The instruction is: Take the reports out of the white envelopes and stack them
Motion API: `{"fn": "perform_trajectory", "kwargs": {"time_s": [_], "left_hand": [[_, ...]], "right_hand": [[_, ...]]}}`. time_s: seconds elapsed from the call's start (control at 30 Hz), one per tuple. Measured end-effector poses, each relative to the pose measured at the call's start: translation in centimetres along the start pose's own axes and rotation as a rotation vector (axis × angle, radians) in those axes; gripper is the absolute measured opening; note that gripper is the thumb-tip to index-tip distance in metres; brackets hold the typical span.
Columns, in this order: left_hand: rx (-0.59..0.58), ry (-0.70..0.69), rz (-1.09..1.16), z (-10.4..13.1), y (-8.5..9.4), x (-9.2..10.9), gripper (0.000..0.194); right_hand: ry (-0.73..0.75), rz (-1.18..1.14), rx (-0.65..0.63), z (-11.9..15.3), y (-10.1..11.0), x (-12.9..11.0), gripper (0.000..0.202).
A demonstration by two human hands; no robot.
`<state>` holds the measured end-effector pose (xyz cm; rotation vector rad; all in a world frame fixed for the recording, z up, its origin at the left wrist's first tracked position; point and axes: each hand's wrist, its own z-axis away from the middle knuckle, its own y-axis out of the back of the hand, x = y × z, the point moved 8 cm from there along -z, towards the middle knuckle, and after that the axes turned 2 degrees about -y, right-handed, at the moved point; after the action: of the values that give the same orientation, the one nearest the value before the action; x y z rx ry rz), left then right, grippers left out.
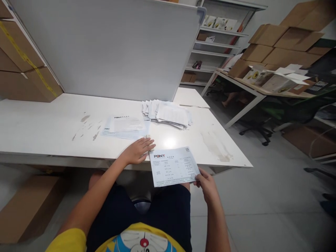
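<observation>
A printed sheet headed PONY [173, 168] lies partly over the table's front edge. My right hand [204, 180] pinches its lower right corner between thumb and fingers. Against the sheet's upper left corner rests my left hand [139, 150], palm down with its fingers stretched out over the tabletop. Behind the left hand, a few loose white and pale blue sheets [126, 125] lie overlapping. To their right is a thick, fanned pile of papers [172, 113].
The white table [39, 122] has brown stains. A large whiteboard [110, 49] stands along its back, with cardboard boxes [28, 84] at the left. At the right are another desk [244, 84] with boxes, a chair [262, 129] and part of a seated person.
</observation>
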<state>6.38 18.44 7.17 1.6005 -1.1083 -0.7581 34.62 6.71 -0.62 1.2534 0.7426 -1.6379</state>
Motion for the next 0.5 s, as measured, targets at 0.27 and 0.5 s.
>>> {"fn": "perform_trajectory", "kwargs": {"time_s": [0.27, 0.5], "left_hand": [[0.012, -0.047, 0.001, -0.3, 0.0, 0.3, 0.056], [-0.024, -0.045, 0.051, -0.3, -0.3, 0.3, 0.07]], "right_hand": [[0.079, -0.132, 0.021, -0.4, -0.7, 0.1, 0.069], [0.093, -0.244, 0.098, -1.1, -2.0, 0.9, 0.079]]}}
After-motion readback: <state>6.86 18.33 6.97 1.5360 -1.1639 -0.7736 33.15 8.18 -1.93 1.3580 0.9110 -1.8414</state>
